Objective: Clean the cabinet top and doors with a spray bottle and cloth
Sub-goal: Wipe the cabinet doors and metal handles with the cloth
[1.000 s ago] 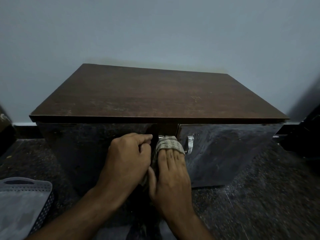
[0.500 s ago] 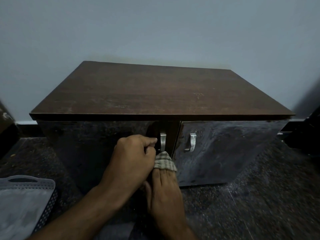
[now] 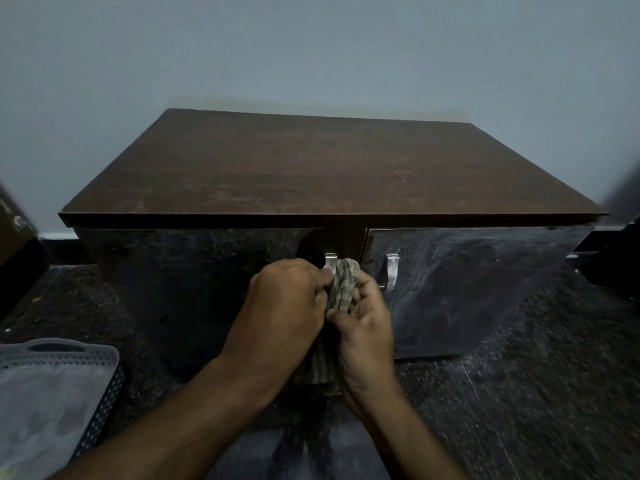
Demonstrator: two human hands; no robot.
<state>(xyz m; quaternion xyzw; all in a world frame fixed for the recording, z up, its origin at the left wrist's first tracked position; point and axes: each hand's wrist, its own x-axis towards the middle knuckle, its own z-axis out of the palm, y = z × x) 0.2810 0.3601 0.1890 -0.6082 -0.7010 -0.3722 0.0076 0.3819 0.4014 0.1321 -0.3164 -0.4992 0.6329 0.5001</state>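
At left door handle (image 3: 330, 260): both hands, left (image 3: 287, 299) and right (image 3: 363, 317), pinching cloth (image 3: 343, 285). Right door (image 3: 467, 289) streaky, top (image 3: 311, 168) dusty; much likely left.

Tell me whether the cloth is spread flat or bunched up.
Bunched up: the checked cloth is gathered into folds between the left hand and right hand.

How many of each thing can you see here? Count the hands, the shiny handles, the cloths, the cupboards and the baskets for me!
Hands: 2, the left hand and the right hand
Shiny handles: 2, left handle and right handle
Cloths: 1, the checked cloth held by both hands
Cupboards: 1, the brown cabinet
Baskets: 1, the grey basket
Total: 7
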